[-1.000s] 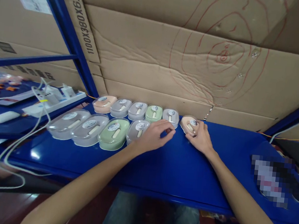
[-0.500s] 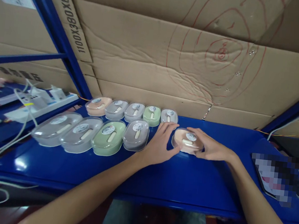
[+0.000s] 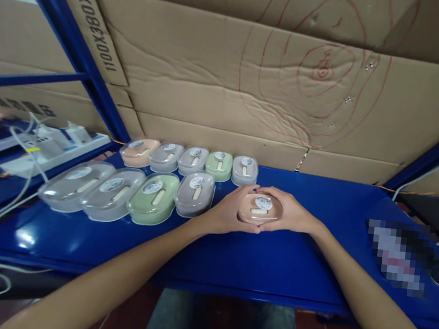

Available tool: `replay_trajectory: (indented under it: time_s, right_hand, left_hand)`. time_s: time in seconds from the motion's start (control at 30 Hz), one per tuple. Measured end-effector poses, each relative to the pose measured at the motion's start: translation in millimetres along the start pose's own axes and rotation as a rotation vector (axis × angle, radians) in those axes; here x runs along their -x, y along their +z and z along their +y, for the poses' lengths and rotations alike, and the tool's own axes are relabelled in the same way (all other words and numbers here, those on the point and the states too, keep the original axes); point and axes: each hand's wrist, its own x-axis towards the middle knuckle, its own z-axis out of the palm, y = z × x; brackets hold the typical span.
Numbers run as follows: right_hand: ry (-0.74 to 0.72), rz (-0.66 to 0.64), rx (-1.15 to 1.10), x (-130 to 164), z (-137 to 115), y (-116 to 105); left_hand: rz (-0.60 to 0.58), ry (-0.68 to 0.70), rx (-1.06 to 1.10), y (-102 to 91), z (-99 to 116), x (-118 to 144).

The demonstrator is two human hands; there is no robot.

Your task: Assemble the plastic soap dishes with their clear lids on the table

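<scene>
A pink lidded box (image 3: 268, 203) with a clear cover, a round sticker and a pale latch is held between my two hands at the middle of the blue table. My left hand (image 3: 228, 210) wraps its left side, fingers behind and thumb at the front. From the right, my right hand (image 3: 293, 211) closes round the other side in the same way. To the left stands a front row of similar boxes, with a grey box (image 3: 194, 196) closest to my left hand and a green box (image 3: 153, 199) beside it. Behind, another grey box (image 3: 245, 171) ends the back row.
More boxes, including a pink one (image 3: 139, 152), line the back left. A power strip (image 3: 58, 150) with white cables lies at the far left. A blurred-out flat device (image 3: 396, 256) is on the right. A cardboard sheet (image 3: 197, 78) with red rings walls off the back.
My left hand has closed onto the pink box, where before it was apart from it. The box has shifted slightly left and turned, with my right hand still on it.
</scene>
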Motion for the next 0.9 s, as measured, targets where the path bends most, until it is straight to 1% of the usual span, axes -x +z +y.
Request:
replay_trajectory:
  time_s: [0.1, 0.23, 0.3, 0.33, 0.4, 0.43, 0.47, 0.5, 0.53, 0.6, 0.67, 0.77, 0.9]
  right_hand:
    - [0.046, 0.013, -0.123, -1, 3, 0]
    - [0.136, 0.037, -0.373, -2, 12, -6]
    - [0.175, 0.107, -0.443, -1, 20, -13]
    - [0.194, 0.167, -0.441, -1, 25, -18]
    - [0.240, 0.338, -0.338, 1, 38, -27]
    - [0.272, 0.434, -0.233, 2, 45, -32]
    - [0.307, 0.523, -0.091, 4, 52, -36]
    - [0.341, 0.584, 0.077, 6, 59, -40]
    - [0.366, 0.609, 0.238, 8, 65, -43]
    - [0.408, 0.568, 0.476, 13, 77, -45]
    - [0.441, 0.480, 0.594, 16, 85, -43]
    - [0.469, 0.394, 0.638, 17, 93, -38]
    - [0.477, 0.353, 0.604, 16, 99, -36]
  left_hand:
    - [-0.007, -0.004, -0.016, -1.4, 0, 1]
    - [0.012, -0.027, -0.026, -2.6, 4, 2]
    - [0.022, -0.046, -0.025, -2.6, 5, 2]
    - [0.025, -0.054, -0.031, -2.6, 6, 2]
    - [0.022, -0.059, -0.061, -2.7, 6, 2]
    - [0.017, -0.059, -0.082, -2.9, 5, 2]
    - [0.014, -0.056, -0.103, -3.2, 5, 2]
    - [0.007, -0.052, -0.123, -3.5, 5, 2]
    - [0.000, -0.046, -0.139, -3.7, 4, 3]
    - [-0.011, -0.031, -0.161, -4.0, 4, 3]
    - [-0.023, -0.019, -0.184, -4.0, 4, 4]
    - [-0.049, -0.023, -0.216, -4.2, 5, 4]
    - [-0.078, -0.024, -0.218, -5.3, 6, 5]
